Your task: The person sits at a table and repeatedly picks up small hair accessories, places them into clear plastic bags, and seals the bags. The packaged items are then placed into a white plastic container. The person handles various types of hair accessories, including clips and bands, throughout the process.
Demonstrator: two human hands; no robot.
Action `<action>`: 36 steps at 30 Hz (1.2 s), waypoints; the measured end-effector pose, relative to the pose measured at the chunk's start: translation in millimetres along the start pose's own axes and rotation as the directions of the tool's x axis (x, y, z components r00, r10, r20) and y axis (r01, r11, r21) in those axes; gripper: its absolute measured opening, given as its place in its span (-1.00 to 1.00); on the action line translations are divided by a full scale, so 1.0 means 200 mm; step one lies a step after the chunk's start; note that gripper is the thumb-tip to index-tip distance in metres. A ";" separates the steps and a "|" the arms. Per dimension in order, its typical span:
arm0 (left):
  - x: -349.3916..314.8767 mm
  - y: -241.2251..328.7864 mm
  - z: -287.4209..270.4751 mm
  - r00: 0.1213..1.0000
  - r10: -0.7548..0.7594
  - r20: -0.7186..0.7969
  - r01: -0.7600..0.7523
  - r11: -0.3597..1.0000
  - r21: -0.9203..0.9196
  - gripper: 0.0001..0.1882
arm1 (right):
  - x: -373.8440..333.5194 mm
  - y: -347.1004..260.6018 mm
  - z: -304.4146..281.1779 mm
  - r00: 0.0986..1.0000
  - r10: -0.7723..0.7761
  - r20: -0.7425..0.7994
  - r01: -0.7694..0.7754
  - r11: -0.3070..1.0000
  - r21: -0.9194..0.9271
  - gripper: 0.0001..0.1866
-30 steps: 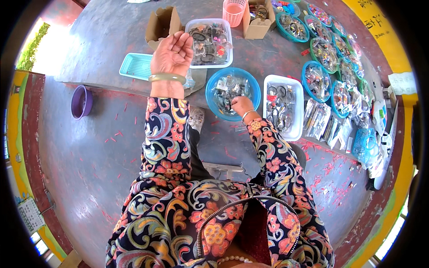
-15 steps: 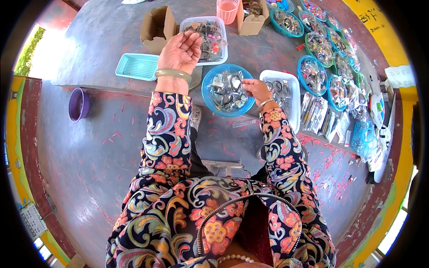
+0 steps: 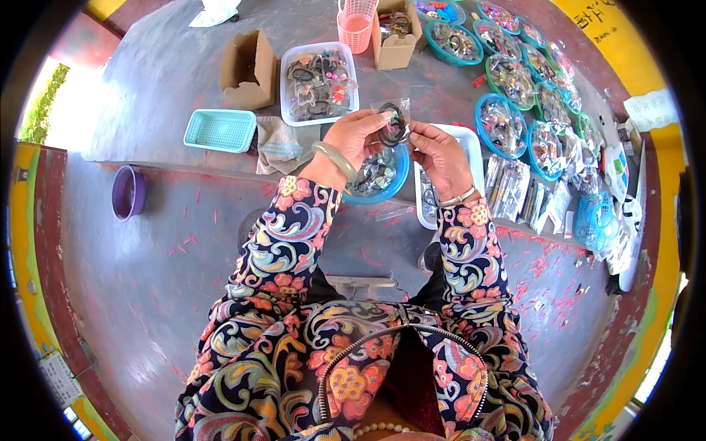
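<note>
Between my two hands, above the round blue basin [image 3: 401, 176], is a small clear bag holding what looks like a black hair tie [image 3: 394, 126]. My left hand [image 3: 351, 142] pinches its left side, thumb on top. The fingers of my right hand [image 3: 443, 153] close on the bag's right edge. Several small clear bags [image 3: 379, 173] lie in the basin, partly hidden by my left hand. A white tray [image 3: 475, 143] with dark bagged pieces is under and beside my right hand. Beyond my left hand stands another white tray [image 3: 284, 92] filled with dark hair ties and colourful pieces.
An open cardboard box [image 3: 248, 70], a turquoise basket [image 3: 220, 131] and a grey cloth [image 3: 278, 143] are to the left. Farther back are a pink basket [image 3: 356, 33] and a filled carton [image 3: 395, 48]. Several filled basins [image 3: 502, 126] crowd the right; a purple basin [image 3: 129, 192] stands far left.
My left hand has come from above the far white tray down to the right and now grips the bagged hair tie. My right hand has lifted slightly with it from the blue basin.
</note>
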State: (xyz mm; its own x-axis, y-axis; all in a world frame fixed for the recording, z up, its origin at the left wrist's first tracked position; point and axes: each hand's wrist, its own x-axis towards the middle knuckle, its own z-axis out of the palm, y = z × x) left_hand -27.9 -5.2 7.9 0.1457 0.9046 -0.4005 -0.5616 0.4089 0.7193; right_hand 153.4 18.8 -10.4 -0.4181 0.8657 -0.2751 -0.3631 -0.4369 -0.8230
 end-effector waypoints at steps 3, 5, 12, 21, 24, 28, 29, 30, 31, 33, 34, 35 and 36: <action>0.00 -0.01 0.01 0.998 0.056 -0.023 -0.057 0.996 -0.075 -0.90 | -0.04 -0.05 0.05 1.000 -0.013 -0.026 0.011 0.996 -0.085 -0.69; 0.00 0.00 0.04 0.992 0.115 -0.046 -0.122 0.975 -0.187 -0.92 | -0.05 -0.07 0.07 0.999 -0.020 -0.036 0.016 0.993 -0.114 -0.70; 0.05 -0.06 0.14 0.981 0.184 0.055 -0.170 0.966 -0.196 -0.87 | -0.05 -0.05 0.01 0.992 -0.069 -0.101 0.075 0.996 0.057 -0.86; 0.05 -0.06 0.16 0.997 0.074 0.024 -0.076 0.991 0.110 -0.77 | -0.10 -0.14 -0.08 0.989 -0.045 -0.142 0.031 0.994 -0.102 -0.81; 0.04 -0.08 0.15 0.994 0.090 0.063 -0.095 0.993 0.075 -0.76 | -0.12 -0.15 -0.05 0.978 -0.059 -0.202 0.033 0.991 -0.130 -0.79; 0.06 -0.09 0.14 0.988 0.133 0.076 -0.138 0.988 0.064 -0.73 | -0.11 -0.14 -0.06 0.957 -0.169 -0.237 0.128 0.975 -0.181 -0.80; 0.05 -0.09 0.14 0.988 0.139 0.071 -0.144 0.988 0.062 -0.73 | -0.10 -0.13 -0.07 0.951 -0.206 -0.232 0.165 0.968 -0.187 -0.80; 0.05 -0.08 0.15 0.987 0.146 0.066 -0.150 0.987 0.061 -0.73 | -0.10 -0.13 -0.07 0.947 -0.215 -0.240 0.177 0.969 -0.172 -0.81; 0.04 -0.08 0.15 0.986 0.154 0.058 -0.158 0.986 0.059 -0.72 | -0.09 -0.12 -0.08 0.944 -0.223 -0.244 0.188 0.970 -0.156 -0.82; 0.04 -0.07 0.15 0.986 0.158 0.061 -0.161 0.986 0.045 -0.72 | -0.08 -0.11 -0.09 0.939 -0.223 -0.261 0.199 0.973 -0.115 -0.85; 0.04 -0.07 0.15 0.985 0.160 0.063 -0.162 0.986 0.038 -0.72 | -0.08 -0.11 -0.08 0.937 -0.215 -0.274 0.198 0.976 -0.088 -0.87; 0.04 -0.07 0.16 0.986 0.160 0.055 -0.162 0.986 0.034 -0.72 | -0.08 -0.10 -0.08 0.935 -0.207 -0.286 0.198 0.978 -0.062 -0.88; 0.04 -0.07 0.16 0.986 0.160 0.048 -0.161 0.986 0.030 -0.72 | -0.08 -0.10 -0.08 0.930 -0.228 -0.288 0.224 0.973 -0.048 -0.89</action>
State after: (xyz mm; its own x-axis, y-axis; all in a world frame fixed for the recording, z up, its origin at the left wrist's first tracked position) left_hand 6.8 -1.0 12.3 0.0928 0.9631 -0.2528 -0.5531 0.2609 0.7912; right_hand 180.4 18.0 2.9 -0.0663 0.9753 -0.2109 -0.4077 -0.2194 -0.8864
